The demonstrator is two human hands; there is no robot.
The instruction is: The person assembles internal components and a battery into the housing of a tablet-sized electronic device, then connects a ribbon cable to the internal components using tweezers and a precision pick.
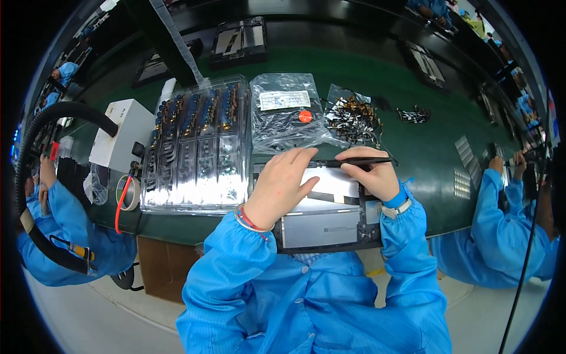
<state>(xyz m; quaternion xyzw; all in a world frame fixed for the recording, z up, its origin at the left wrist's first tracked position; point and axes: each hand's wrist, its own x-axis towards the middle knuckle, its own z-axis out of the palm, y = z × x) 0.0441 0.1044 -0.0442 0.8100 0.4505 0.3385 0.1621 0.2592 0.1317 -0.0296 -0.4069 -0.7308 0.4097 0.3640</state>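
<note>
A tablet-like device (321,227) lies at the bench's front edge, its inside showing a silver metal plate and a black frame. My left hand (282,184) rests over its upper left part, fingers stretched toward the far edge and thumb held apart. Between the thumb and fingers of my right hand (377,180) is a slim black tool, seemingly tweezers (367,160), lying nearly level above the device's far right corner. The tool's tip points toward my left fingers; what it touches there is too small to tell.
Left of the device stand clear plastic trays (197,171) of small parts. Beyond it lie a plastic bag (286,112) and a heap of small cable-like parts (356,121). A white box (121,135) with a black hose (65,109) is farther left. Co-workers sit on both sides.
</note>
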